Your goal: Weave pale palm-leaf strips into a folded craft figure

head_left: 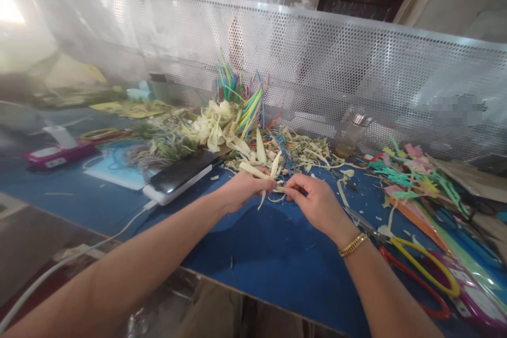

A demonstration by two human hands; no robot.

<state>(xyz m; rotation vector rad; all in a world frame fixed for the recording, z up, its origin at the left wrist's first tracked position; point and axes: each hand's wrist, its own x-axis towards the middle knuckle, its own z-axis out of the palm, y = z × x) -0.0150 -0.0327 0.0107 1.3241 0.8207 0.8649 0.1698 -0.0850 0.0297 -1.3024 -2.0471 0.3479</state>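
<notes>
In the middle of the head view, my left hand (250,188) is closed on a small bundle of pale dried husk strips (253,170) that stick out above and below the fingers. Close beside it, my right hand (311,198) pinches the end of a pale strip at the bundle's right side. Both hands are just above the blue tabletop (273,253). Behind them lies a loose heap of husk scraps (312,149) with some blue strands in it.
Scissors (425,269) with yellow and red handles lie at right, near paper cut-outs (415,169). A phone (182,171) on a white block with a cable is at left. Coloured stems (245,95), a glass bottle (352,134) and a perforated metal panel (317,58) stand behind.
</notes>
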